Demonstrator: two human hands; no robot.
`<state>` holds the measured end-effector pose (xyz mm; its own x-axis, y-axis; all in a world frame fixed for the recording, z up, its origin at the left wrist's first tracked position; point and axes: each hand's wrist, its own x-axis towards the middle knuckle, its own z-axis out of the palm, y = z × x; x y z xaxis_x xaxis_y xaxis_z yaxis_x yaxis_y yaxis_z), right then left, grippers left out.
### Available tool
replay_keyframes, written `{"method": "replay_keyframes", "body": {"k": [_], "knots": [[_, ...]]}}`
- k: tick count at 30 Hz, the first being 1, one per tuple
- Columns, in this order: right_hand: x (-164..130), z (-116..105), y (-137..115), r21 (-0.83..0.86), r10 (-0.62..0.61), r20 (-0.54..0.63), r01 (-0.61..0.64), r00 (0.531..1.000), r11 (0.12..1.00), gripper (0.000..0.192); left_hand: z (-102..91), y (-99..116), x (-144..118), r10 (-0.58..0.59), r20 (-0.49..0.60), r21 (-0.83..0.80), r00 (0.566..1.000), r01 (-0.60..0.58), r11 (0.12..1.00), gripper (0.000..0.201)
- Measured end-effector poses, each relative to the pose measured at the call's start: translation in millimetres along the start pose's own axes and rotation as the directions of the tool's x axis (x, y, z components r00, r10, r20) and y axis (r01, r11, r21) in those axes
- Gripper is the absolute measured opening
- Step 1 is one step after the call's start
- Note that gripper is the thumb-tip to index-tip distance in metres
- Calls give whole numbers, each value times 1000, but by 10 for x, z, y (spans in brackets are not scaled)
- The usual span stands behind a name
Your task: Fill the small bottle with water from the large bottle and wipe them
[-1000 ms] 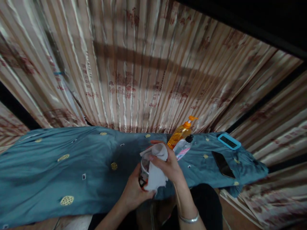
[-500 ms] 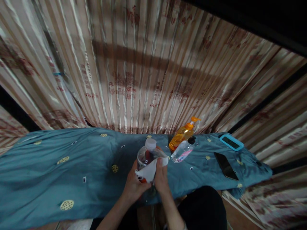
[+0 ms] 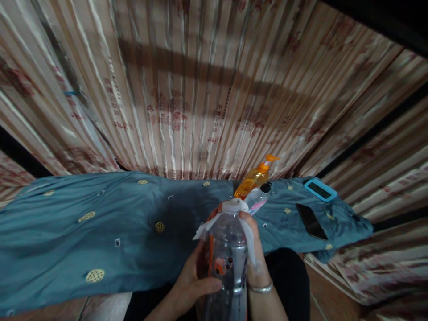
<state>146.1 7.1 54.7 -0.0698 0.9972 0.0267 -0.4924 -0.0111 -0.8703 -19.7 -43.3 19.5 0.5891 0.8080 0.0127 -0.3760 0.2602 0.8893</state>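
A large clear plastic bottle with an orange print and a white cap stands up in front of me, tilted slightly. My left hand is wrapped round its side, thumb across the front. At the neck, my right hand presses a thin white tissue against the bottle. One end of the tissue sticks out on the left, and another drapes down by my right fingers. Part of my right fingers is hidden behind the bottle and tissue.
An orange pump bottle and a small clear bottle with a black top lie beyond my right hand. A blue-framed digital clock and a dark phone rest farther right on the teal cloth. Striped curtains hang behind.
The bottle has come nearer and is raised, so more of its body shows. The tissue has moved from its front side up to the neck and cap, with my right hand.
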Motion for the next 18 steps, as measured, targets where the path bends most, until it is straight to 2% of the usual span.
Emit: {"method": "replay_keyframes", "body": {"k": [3,5,9,11,13,14,16,18], "knots": [[6,-42,-147,-106,-47,-130,34,990,994,49,-78,-12,-9,93,-144,273,985,-51,961,81],[23,12,-160,-163,-68,-175,39,982,986,49,-85,-45,2,114,-189,343,975,-43,939,88],[9,203,92,-289,-161,-267,81,950,954,52,-103,-57,110,149,-282,269,948,-71,961,89],[-64,271,327,-365,-192,-272,83,943,927,58,-183,14,192,210,-377,265,902,-112,958,91],[-171,307,577,-430,-164,-232,50,959,901,64,-303,117,270,275,-462,279,843,-157,948,92],[-227,316,686,-448,-145,-215,35,966,893,66,-363,163,301,280,-482,282,830,-156,947,89],[-312,323,830,-461,-120,-206,12,971,887,69,-456,211,336,278,-504,281,818,-149,948,85],[-323,320,839,-461,-123,-222,7,967,887,72,-485,185,326,250,-511,257,822,-132,957,82]]}}
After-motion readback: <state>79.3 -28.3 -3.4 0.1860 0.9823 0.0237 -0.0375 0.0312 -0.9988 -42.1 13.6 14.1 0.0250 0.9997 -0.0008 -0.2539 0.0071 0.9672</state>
